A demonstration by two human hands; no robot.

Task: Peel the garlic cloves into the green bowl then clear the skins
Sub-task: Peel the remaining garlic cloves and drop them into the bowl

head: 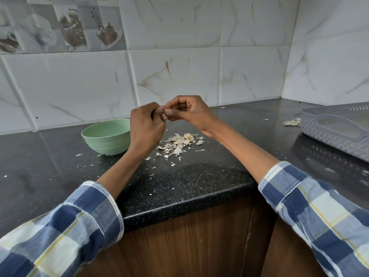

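Both hands meet above the counter's front edge, your left hand gripping a garlic clove while your right hand pinches its skin, so scraps drop onto the skin pile beside the green bowl.

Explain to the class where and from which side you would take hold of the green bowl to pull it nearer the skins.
Grip the green bowl at its rim, thumb outside, fingers inside. It stands upright on the black counter, mouth open upward, so the rim is exposed. Come from above on its near-left side: the left hand hangs in front of its right edge, while both hands hold a garlic clove.
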